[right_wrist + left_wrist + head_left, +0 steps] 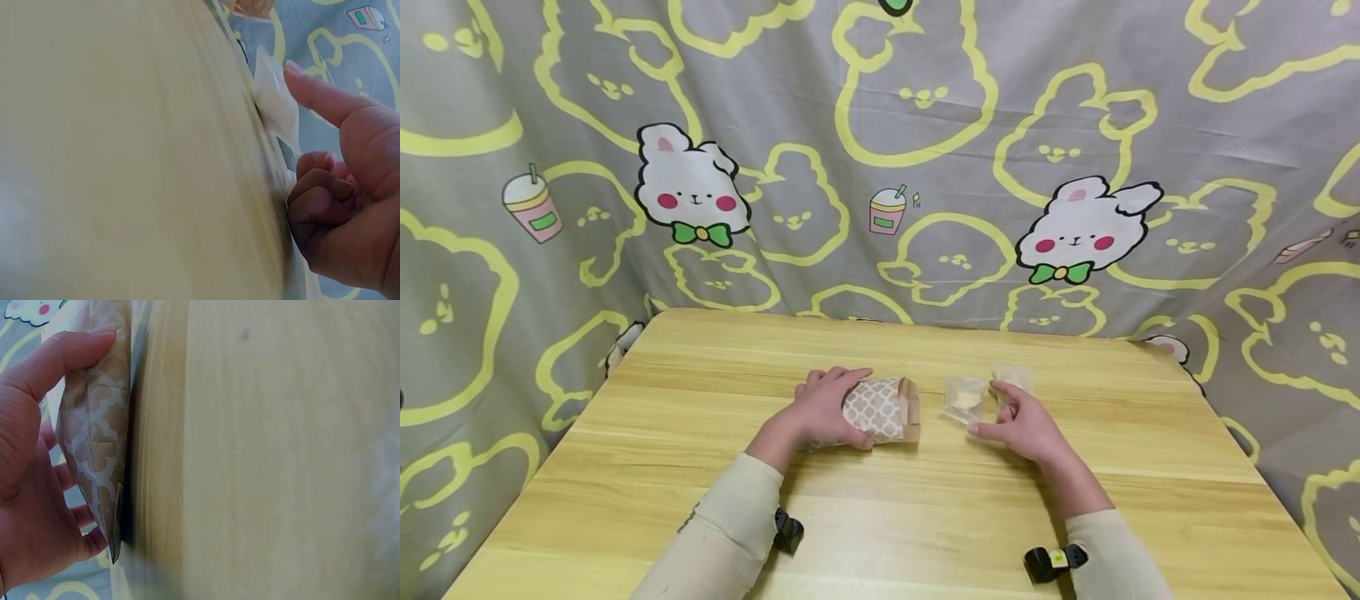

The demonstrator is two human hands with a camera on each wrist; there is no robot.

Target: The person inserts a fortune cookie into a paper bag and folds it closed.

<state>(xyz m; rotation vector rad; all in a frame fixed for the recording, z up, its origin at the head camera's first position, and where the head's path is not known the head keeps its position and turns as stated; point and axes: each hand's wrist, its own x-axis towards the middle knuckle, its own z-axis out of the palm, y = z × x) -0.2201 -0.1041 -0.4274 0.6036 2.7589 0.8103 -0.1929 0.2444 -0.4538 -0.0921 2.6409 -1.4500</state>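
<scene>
My left hand (823, 412) grips a brown paper bag (880, 408) with a white lattice print. The bag lies on the table, its plain brown mouth toward the right. In the left wrist view the thumb lies over the bag (97, 434) and the other fingers reach behind it. My right hand (1026, 425) is at a small translucent packet (964, 398) with something pale inside, thumb and index finger spread apart by its right side. Its other fingers curl inward in the right wrist view. Partly behind that hand lies a second translucent packet (1015, 379).
The wooden table (880, 517) has its back edge close to a grey curtain (880, 167) printed with yellow outlines and white rabbits. Black wrist cameras sit on both forearms.
</scene>
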